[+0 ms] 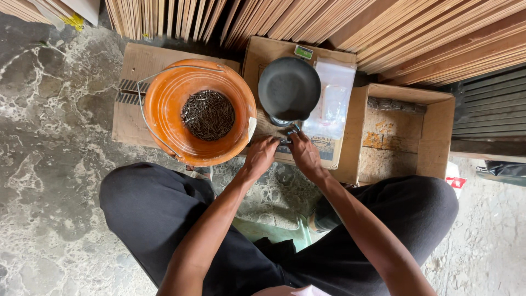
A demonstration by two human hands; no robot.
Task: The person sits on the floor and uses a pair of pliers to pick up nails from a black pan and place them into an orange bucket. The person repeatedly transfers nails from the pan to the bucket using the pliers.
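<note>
- Dark, small metal pieces — probably nails, too small to tell for sure — sit between the fingertips of both hands, on the cardboard box just below the black pan.
- Left hand: fingers curled down and pinching at the pieces; what it actually holds cannot be told.
- Right hand: fingertips bent onto the same spot, touching the pieces; grasp not clear either.
- Black pan: round, shallow, resting on a low base just beyond the fingers; likely stiff and light, best taken by the rim.
- Plastic bag: clear, soft, slippery, lying beside the pan.
- Orange bucket: wire handle, heap of nails inside — judged heavy; the nails are hard and sharp-ended, best pinched by the shaft.
- Open cardboard box, wooden boards and stone floor around.
</note>
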